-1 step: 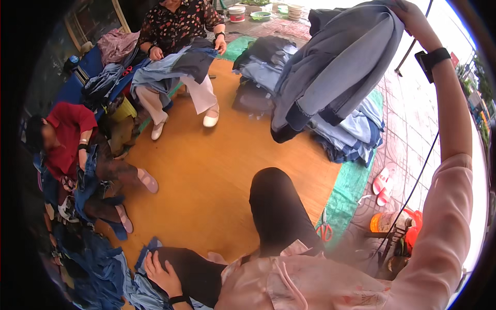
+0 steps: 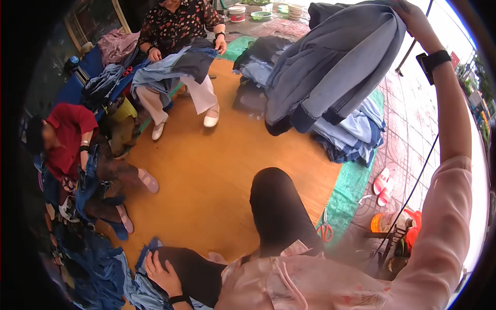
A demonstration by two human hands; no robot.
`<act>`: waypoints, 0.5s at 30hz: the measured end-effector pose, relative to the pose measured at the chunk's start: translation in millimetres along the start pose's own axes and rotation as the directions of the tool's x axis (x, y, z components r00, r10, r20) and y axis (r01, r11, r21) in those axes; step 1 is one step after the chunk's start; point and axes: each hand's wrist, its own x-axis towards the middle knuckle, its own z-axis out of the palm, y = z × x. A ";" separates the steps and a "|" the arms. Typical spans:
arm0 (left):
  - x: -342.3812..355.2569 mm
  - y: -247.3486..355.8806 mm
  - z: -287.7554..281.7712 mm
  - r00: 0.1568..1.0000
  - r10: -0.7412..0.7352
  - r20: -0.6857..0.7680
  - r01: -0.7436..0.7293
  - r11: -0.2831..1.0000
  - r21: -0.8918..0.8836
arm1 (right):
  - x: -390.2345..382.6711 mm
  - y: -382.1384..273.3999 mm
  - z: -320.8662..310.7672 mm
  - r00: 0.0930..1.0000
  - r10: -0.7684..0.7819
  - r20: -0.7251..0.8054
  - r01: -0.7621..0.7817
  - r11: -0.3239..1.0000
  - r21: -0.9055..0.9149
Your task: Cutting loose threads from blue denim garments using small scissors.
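My raised right hand (image 2: 411, 18) grips a grey-blue denim garment (image 2: 336, 62) with dark hems, which hangs above a stack of folded denim (image 2: 351, 139) at the right of the wooden board (image 2: 201, 181). My left hand (image 2: 160, 271) lies with fingers apart on my dark-trousered left leg, beside pale-blue denim (image 2: 142, 292) at the lower left. Red-handled scissors (image 2: 325, 232) lie on the green sheet (image 2: 346, 196) near my right knee.
A seated co-worker (image 2: 175, 31) at the back handles denim; another (image 2: 67, 139) in red sits left among garments. A heap of denim (image 2: 93, 263) lies lower left, pink-white slippers (image 2: 382, 186) and a bucket (image 2: 385, 222) right. Buckets and basins (image 2: 261, 15) stand at the back.
The hanging garment's lower end has swung slightly to the left, and my right hand has shifted very slightly with it.
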 end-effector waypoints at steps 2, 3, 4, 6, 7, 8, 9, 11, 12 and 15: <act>1.9 3.9 2.5 1.000 0.008 0.004 -0.008 1.000 0.007 | 17.9 83.5 21.4 0.894 -0.349 -0.282 0.325 0.937 -0.129; 1.7 3.3 2.6 1.000 0.019 -0.003 -0.019 1.000 0.024 | 8.7 102.6 35.4 0.936 -0.272 -0.223 0.299 0.949 0.099; 0.7 2.9 0.2 1.000 0.025 -0.010 -0.025 0.998 0.052 | -10.3 94.3 60.0 0.958 -0.240 -0.160 0.265 0.950 0.165; -2.3 4.7 -8.6 1.000 0.014 -0.002 -0.014 0.998 0.056 | -57.6 86.3 105.6 0.984 -0.173 -0.051 0.180 0.966 0.187; -2.1 7.6 -9.4 1.000 0.011 0.005 -0.012 0.999 0.039 | -78.9 96.3 126.2 0.991 -0.131 -0.013 0.131 0.982 0.138; -3.5 6.5 -11.2 1.000 0.011 0.005 -0.011 0.999 0.050 | -100.5 105.3 152.6 0.981 -0.175 0.081 0.173 0.984 0.032; -4.9 3.5 -11.0 1.000 -0.005 0.027 0.003 0.999 0.053 | -125.2 115.8 177.3 0.972 -0.097 0.214 0.111 0.992 -0.055; -5.7 -2.7 -9.1 0.999 -0.010 0.049 0.008 0.999 0.047 | -191.0 142.7 232.2 0.890 0.089 0.448 0.003 0.980 -0.199; -6.9 -3.9 -8.4 0.999 -0.014 0.046 0.011 0.999 0.050 | -226.6 162.7 264.1 0.829 0.188 0.526 -0.043 0.960 -0.276; -5.8 7.0 -13.1 0.995 -0.079 0.063 0.074 0.994 0.076 | -330.1 172.2 337.3 0.795 0.352 0.493 -0.271 0.935 -0.230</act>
